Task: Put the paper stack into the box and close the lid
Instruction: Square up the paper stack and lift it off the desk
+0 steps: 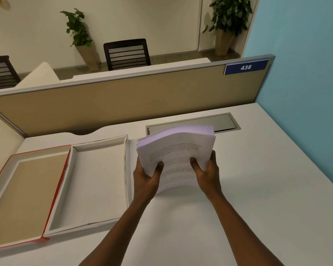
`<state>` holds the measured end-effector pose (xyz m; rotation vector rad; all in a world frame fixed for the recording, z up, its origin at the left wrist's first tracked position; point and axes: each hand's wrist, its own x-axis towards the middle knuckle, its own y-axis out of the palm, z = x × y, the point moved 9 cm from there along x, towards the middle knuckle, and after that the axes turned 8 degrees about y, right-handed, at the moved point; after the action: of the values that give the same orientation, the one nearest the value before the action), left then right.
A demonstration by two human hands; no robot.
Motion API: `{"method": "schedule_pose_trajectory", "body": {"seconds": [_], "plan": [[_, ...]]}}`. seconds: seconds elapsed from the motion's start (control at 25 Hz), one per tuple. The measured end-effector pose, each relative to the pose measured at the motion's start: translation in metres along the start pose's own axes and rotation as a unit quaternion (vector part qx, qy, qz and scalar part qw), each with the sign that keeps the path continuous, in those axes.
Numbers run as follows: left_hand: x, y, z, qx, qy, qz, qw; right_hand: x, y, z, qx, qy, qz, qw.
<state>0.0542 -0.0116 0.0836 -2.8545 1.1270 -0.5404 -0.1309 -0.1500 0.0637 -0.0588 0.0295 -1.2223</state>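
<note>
paper stack (178, 150) thick, looks heavy, sags and fans; loose sheets may slip. left hand (145, 178) and right hand (208, 172) both clamped on its near edge; better supported from underneath.

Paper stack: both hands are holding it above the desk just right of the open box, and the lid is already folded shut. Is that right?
Not quite. The head view shows the lid lying open to the left of the box, not shut. The rest stands: the left hand and right hand hold the paper stack right of the box.
</note>
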Motion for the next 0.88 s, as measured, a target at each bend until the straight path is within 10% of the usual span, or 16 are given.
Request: {"method": "schedule_pose_trajectory", "body": {"seconds": [0.88], "plan": [[-0.010, -0.006, 0.019, 0.044, -0.061, 0.052, 0.996, -0.021, -0.017, -0.021, -0.170, -0.022, 0.017, 0.985]]}}
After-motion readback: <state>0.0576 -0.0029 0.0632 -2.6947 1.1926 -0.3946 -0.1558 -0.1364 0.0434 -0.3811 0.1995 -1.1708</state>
